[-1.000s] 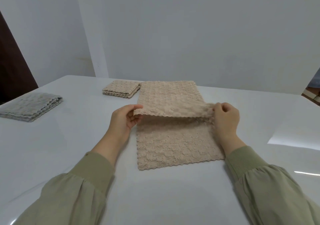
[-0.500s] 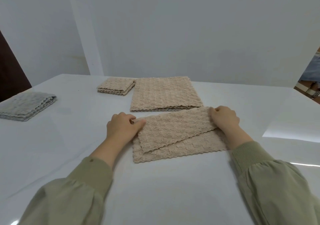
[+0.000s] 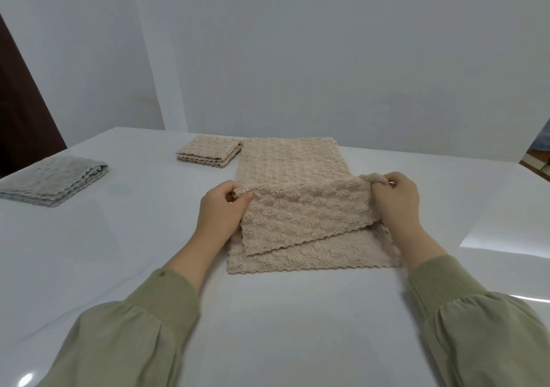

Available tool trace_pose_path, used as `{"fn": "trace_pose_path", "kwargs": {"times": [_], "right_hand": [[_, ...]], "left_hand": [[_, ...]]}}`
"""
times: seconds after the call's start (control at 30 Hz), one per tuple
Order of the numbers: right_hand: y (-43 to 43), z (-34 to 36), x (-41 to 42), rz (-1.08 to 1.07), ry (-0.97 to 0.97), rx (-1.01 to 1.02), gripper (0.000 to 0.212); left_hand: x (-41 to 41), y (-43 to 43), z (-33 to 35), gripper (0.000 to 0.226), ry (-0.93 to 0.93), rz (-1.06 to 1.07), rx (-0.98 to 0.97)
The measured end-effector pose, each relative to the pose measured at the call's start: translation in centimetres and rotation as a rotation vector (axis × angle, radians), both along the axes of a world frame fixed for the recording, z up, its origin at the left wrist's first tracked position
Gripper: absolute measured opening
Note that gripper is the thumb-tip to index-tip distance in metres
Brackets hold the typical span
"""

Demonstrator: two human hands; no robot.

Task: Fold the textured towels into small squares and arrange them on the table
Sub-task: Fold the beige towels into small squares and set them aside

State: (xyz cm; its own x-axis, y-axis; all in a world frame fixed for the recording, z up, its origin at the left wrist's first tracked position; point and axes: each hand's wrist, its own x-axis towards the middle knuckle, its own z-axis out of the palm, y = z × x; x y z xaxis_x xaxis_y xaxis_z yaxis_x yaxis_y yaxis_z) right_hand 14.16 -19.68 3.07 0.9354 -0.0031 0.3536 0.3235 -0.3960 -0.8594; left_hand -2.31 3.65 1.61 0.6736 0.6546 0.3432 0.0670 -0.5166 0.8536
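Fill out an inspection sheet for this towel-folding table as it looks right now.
Surface: white glossy table, glare patch at right.
Job's things: beige towel partly folded, top flap skewed; flat beige towel behind it; folded beige square; folded grey towel far left.
Clutter: nothing seen.
Hands: left hand and right hand each pinch a corner of the flap.
Cables: nothing seen.
Surroundings: plain white walls, dark door at left.

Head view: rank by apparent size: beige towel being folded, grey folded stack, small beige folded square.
1. beige towel
2. grey folded stack, nearer the camera, so unsure
3. small beige folded square, farthest away
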Motion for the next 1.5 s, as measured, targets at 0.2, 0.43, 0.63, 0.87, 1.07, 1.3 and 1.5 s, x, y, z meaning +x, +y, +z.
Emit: {"fn": "trace_pose_path", "kwargs": {"times": [0.2,0.43,0.63,0.87,1.07,1.3,1.5], "right_hand": [[2.2,0.2,-0.9,-0.021,-0.102,0.130,0.014],[2.1,-2.8,-1.2,0.083,-0.246,-0.445,0.049],[1.8,-2.8,-2.4,0.309,-0.263,-0.813,0.059],[2.5,-2.5,-2.6,0.326,-0.410,-0.809,0.048],[2.8,-2.9,-2.6,0.300,-0.562,-0.811,0.035],[0.9,-2.9,-1.4,0.115,-0.610,-0.645,0.025],[-0.1,-4.0,-2.1,0.145,-0.607,-0.734,0.021]], "left_hand": [[1.1,0.4,-0.2,0.032,-0.167,0.129,-0.160],[0.4,0.3,-1.6,0.044,0.030,-0.076,0.572],[0.5,-0.2,-2.0,0.035,0.154,-0.196,0.782],[0.3,-0.6,-2.1,0.011,0.116,-0.166,0.770],[-0.6,-0.7,-0.9,0.011,-0.086,-0.044,0.578],[-1.7,0.9,-0.9,0.012,-0.066,-0.105,0.729],[-1.8,1.0,-1.1,0.023,0.100,-0.251,0.875]]}}
